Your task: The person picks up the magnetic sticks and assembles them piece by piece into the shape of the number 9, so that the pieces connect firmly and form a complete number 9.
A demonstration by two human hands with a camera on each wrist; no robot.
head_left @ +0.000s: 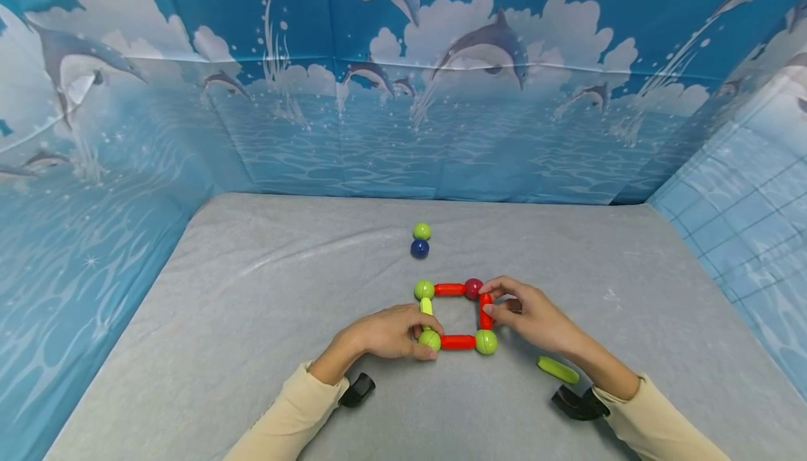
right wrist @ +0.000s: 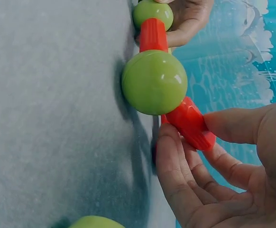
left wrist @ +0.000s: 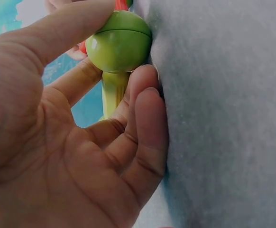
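Observation:
Red and light green rods joined by balls lie in a square on the grey cloth. My left hand (head_left: pixel 392 331) grips the near-left green ball (left wrist: pixel 120 45), thumb on one side and fingers around the other. A light green rod (left wrist: pixel 113 92) runs from that ball to the far-left green ball (head_left: pixel 424 289). With thumb and fingers, my right hand (head_left: pixel 529 314) pinches the red rod (right wrist: pixel 191 124) on the right side. This rod spans between the near-right green ball (right wrist: pixel 154 83) and the dark red ball (head_left: pixel 473 289). Two more red rods form the near (head_left: pixel 458 342) and far (head_left: pixel 450 289) sides.
Beyond the square, a green ball (head_left: pixel 422 231) and a dark blue ball (head_left: pixel 419 249) sit together. A loose green rod (head_left: pixel 557 370) lies beside my right forearm. Dolphin-print curtains (head_left: pixel 378 139) stand behind the cloth-covered table (head_left: pixel 284 251) and at its sides.

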